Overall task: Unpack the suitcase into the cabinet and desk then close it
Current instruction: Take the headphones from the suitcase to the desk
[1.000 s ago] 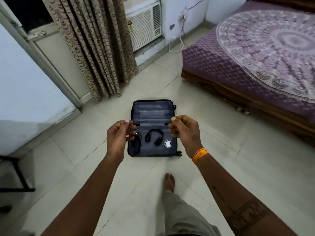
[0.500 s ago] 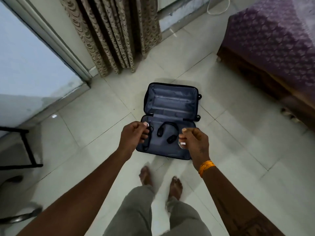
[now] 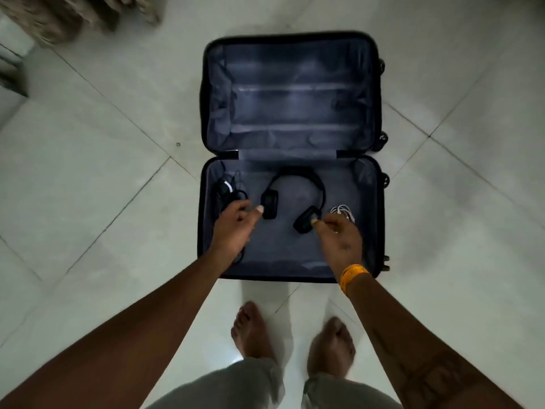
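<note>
Suitcase (image 3: 290, 95) was laid open on floor (image 3: 88, 172). Left hand (image 3: 233, 228) and right hand (image 3: 339, 240) were held above headphones (image 3: 295, 196), fingers loosely curled, nothing gripped. No legible writing was seen.

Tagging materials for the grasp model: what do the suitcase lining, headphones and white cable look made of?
Suitcase lining: grey woven fabric, likely polyester; it creases and has a soft sheen.
Headphones: black, probably matte plastic with padded ear cups; the blur hides detail.
White cable: looks like glossy rubbery plastic sheathing, coiled in loose loops.
Suitcase shell: dark, seemingly hard plastic at the rim.
</note>
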